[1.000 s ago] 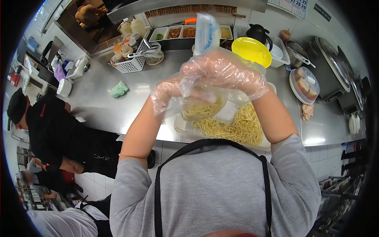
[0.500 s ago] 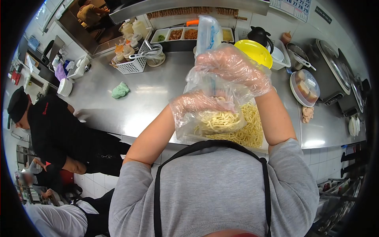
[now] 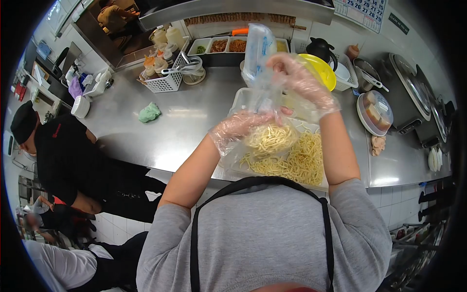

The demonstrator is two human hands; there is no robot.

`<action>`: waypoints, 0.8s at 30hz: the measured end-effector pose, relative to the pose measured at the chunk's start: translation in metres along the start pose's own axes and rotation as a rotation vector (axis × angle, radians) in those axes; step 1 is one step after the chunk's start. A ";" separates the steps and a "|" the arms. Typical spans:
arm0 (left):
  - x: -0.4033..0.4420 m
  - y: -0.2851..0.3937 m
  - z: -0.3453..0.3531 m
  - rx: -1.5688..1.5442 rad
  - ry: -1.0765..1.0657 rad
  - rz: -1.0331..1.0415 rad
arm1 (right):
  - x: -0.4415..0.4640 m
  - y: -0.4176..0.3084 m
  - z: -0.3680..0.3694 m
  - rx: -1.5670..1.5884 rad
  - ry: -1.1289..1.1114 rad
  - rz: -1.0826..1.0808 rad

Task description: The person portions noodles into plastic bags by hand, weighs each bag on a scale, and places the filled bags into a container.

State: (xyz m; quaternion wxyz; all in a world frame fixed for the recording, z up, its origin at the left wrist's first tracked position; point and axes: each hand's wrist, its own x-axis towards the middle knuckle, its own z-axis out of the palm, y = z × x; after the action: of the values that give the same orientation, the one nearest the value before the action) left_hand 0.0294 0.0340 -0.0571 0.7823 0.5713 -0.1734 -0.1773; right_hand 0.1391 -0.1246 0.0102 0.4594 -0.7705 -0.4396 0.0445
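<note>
Both hands wear clear plastic gloves. My left hand (image 3: 243, 127) is closed round the neck of a clear plastic bag of noodles (image 3: 272, 140), which hangs over the tray. Higher and to the right, my right hand (image 3: 304, 80) pinches the bag's twisted upper part. Beneath them a white tray (image 3: 241, 100) holds a spread of loose yellow noodles (image 3: 304, 158). A roll of clear plastic bags (image 3: 259, 51) stands just behind my hands. The yellow plate (image 3: 318, 70) is partly hidden behind my right hand.
A green cloth (image 3: 149, 112) lies on the steel counter (image 3: 194, 136). A white basket (image 3: 163, 83) of bottles stands back left, beside containers of toppings (image 3: 219, 46). On the right are a lidded plastic container (image 3: 374, 113) and a dark cooker (image 3: 413, 87). A co-worker in black (image 3: 73, 160) stands at left.
The noodle bag has come away from the tray's left part, and its neck is now gathered and twisted. My right hand has risen from the left hand, drawing the bag's top upward.
</note>
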 end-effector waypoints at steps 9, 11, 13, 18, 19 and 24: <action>0.002 -0.017 -0.027 0.262 0.275 -0.256 | -0.035 0.029 0.042 0.653 -0.269 0.215; 0.003 -0.028 -0.031 0.425 0.078 -0.015 | -0.027 0.006 0.039 0.418 -0.297 0.138; 0.007 -0.017 -0.019 0.387 -0.017 -0.025 | -0.029 -0.014 0.047 0.457 -0.102 0.155; -0.002 0.033 0.033 0.306 0.185 -0.412 | -0.033 -0.033 0.059 1.042 0.261 0.415; -0.001 0.030 0.030 0.346 0.094 -0.360 | -0.036 -0.022 0.055 1.186 0.139 0.286; -0.007 0.018 0.033 0.536 0.044 -0.085 | -0.041 -0.016 0.054 1.381 0.290 0.228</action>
State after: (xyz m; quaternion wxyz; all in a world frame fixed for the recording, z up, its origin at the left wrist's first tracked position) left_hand 0.0091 0.0154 -0.0311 0.5986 0.7685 -0.1729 -0.1453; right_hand 0.0785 -0.1150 -0.0220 0.8887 -0.3431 -0.1623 0.2573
